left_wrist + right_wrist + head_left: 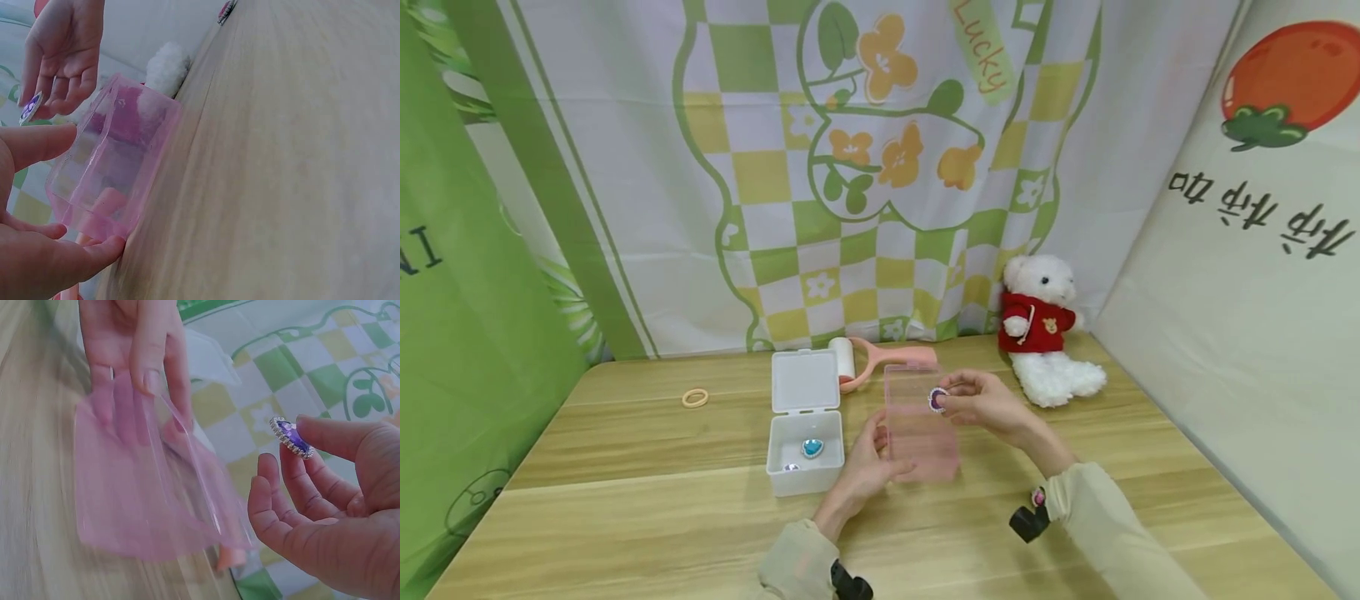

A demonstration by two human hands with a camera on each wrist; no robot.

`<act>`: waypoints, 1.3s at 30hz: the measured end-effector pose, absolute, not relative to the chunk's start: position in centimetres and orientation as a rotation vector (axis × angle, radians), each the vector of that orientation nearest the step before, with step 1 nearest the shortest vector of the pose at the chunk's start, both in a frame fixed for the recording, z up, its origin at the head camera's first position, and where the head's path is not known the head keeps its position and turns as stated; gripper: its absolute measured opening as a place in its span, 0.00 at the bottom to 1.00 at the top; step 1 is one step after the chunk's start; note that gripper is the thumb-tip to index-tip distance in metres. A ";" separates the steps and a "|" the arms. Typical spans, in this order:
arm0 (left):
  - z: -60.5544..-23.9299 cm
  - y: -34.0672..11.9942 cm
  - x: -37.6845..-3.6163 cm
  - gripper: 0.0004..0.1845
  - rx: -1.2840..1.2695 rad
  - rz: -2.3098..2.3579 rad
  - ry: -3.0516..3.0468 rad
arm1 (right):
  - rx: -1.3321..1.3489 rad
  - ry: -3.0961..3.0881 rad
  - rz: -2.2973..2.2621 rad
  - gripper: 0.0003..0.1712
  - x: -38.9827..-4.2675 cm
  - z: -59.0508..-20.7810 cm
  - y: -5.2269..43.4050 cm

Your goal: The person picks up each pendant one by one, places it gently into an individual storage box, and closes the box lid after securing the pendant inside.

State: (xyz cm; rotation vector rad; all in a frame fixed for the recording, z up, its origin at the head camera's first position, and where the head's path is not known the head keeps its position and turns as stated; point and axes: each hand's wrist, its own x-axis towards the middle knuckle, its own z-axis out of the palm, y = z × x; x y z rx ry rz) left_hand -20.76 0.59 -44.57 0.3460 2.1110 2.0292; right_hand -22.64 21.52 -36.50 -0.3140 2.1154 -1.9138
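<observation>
- Right hand point(981, 404), centre-right of the head view, pinched a purple gem w/ a silver rim point(937, 400) between thumb and fingertips; other fingers loosely curled. Gem sat just above the pink box's upper right edge, not inside it.
- Left hand point(868, 462), lower centre, gripped the clear pink plastic box point(921, 425) by its near left side, fingers curled round the wall. In the left wrist view the box looked tipped up, not flat on the wooden table point(625, 500).
- Risk 1: the pinch was only on the gem's edge. A slip would prob. drop it onto the table, where it could roll off toward the white teddy bear point(1045, 333) at right.
- Risk 2: box held tilted by one side only. If the gem went in at that angle it might slide out the open end, or the box could twist in the grip.
- Risk 3: white open-lid box point(805, 433), left of centre, stood just beside the left hand w/ a blue gem point(812, 447) inside; a wrist or sleeve bump could shove it or spill it.
- Pink lint roller point(868, 362) lay behind both boxes, hair tie point(695, 397) far left. Both well apart from the hands, low risk.
</observation>
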 end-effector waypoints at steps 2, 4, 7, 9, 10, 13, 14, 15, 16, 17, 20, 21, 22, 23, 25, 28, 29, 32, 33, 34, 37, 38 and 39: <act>-44.6 0.6 -20.7 0.47 0.347 2.028 2.112 | -0.316 2.116 -1.893 0.21 -22.9 -36.6 20.8; -44.5 0.6 -20.7 0.47 0.349 2.033 2.107 | -0.311 2.119 -1.875 0.21 -23.2 -36.8 20.0; -44.3 0.5 -20.6 0.47 0.374 2.038 2.101 | -0.326 2.114 -1.842 0.20 -23.7 -37.2 19.0; -43.8 0.5 -20.4 0.46 0.383 2.040 2.087 | -0.338 2.110 -1.820 0.19 -24.0 -37.6 18.5; -43.4 0.5 -20.2 0.45 0.388 2.039 2.081 | -0.349 2.105 -1.811 0.18 -24.1 -37.7 18.3; -42.4 0.4 -19.7 0.43 0.386 2.034 2.066 | -0.383 2.104 -1.784 0.17 -24.4 -38.1 17.9; -42.1 0.4 -19.6 0.43 0.384 2.036 2.059 | -0.398 2.109 -1.771 0.17 -24.5 -38.2 17.8; -42.0 0.4 -19.6 0.43 0.388 2.041 2.052 | -0.414 2.122 -1.754 0.17 -24.6 -38.3 17.8; -42.0 0.4 -19.6 0.43 0.394 2.047 2.044 | -0.435 2.137 -1.736 0.17 -24.7 -38.4 17.7; -42.2 0.5 -19.7 0.43 0.398 2.056 2.032 | -0.453 2.155 -1.712 0.17 -24.8 -38.5 17.7; -43.0 0.7 -20.2 0.44 0.417 2.086 2.005 | -0.506 2.210 -1.635 0.17 -25.1 -38.7 17.7; -43.3 0.8 -20.4 0.44 0.421 2.091 2.004 | -0.521 2.230 -1.607 0.17 -25.1 -38.7 17.7; -43.7 0.8 -20.6 0.45 0.422 2.091 2.011 | -0.532 2.239 -1.585 0.16 -25.2 -38.8 17.8; -44.0 0.9 -20.8 0.45 0.421 2.090 2.019 | -0.543 2.249 -1.563 0.16 -25.2 -38.9 17.8; -44.4 0.9 -21.0 0.45 0.413 2.080 2.043 | -0.557 2.264 -1.527 0.15 -25.3 -39.1 17.9; -44.6 0.9 -21.1 0.45 0.399 2.073 2.058 | -0.570 2.282 -1.486 0.14 -25.5 -39.3 17.9; -44.6 0.9 -21.1 0.45 0.394 2.075 2.055 | -0.579 2.294 -1.470 0.14 -25.5 -39.4 17.9; -44.6 0.8 -21.1 0.45 0.389 2.078 2.052 | -0.622 2.342 -1.422 0.14 -25.6 -39.5 17.9; -44.6 0.8 -21.1 0.45 0.388 2.076 2.053 | -0.637 2.362 -1.402 0.13 -25.6 -39.5 17.8; -44.6 0.8 -21.1 0.45 0.389 2.073 2.055 | -0.657 2.382 -1.382 0.13 -25.5 -39.6 17.8; -44.6 0.6 -21.0 0.45 0.393 2.075 2.047 | -0.712 2.422 -1.320 0.13 -25.5 -39.7 17.4; -44.6 0.5 -21.0 0.45 0.395 2.077 2.043 | -0.726 2.427 -1.301 0.12 -25.5 -39.7 17.3; -44.6 0.5 -21.0 0.45 0.396 2.080 2.037 | -0.752 2.430 -1.284 0.12 -25.5 -39.8 17.2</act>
